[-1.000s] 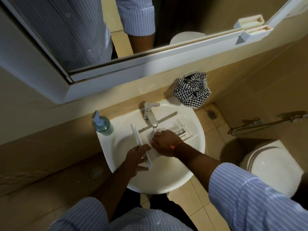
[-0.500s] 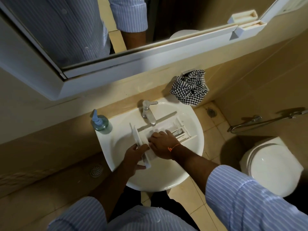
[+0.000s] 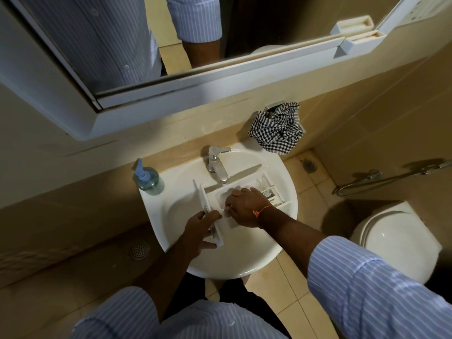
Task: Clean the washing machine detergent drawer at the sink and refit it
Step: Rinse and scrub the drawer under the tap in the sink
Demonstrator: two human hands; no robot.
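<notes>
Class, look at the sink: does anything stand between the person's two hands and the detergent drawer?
Nothing visible does. The left hand grips the detergent drawer at its front panel, and the right hand reaches into its compartment, in the sink below the tap.

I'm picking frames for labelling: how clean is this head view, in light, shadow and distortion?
Head view: dim and warm, brightest on the sink; the tap throws a long shadow over the detergent drawer; straight mirror frame edges bow from the wide lens; both hands reasonably sharp, corners dark.

1 detergent drawer (image 3: 247, 189), 2 hands, 1 sink (image 3: 244, 260), 1 tap (image 3: 217, 162), 1 soap bottle (image 3: 146, 178), 1 checked cloth (image 3: 276, 129), 1 toilet (image 3: 396, 241)
</notes>
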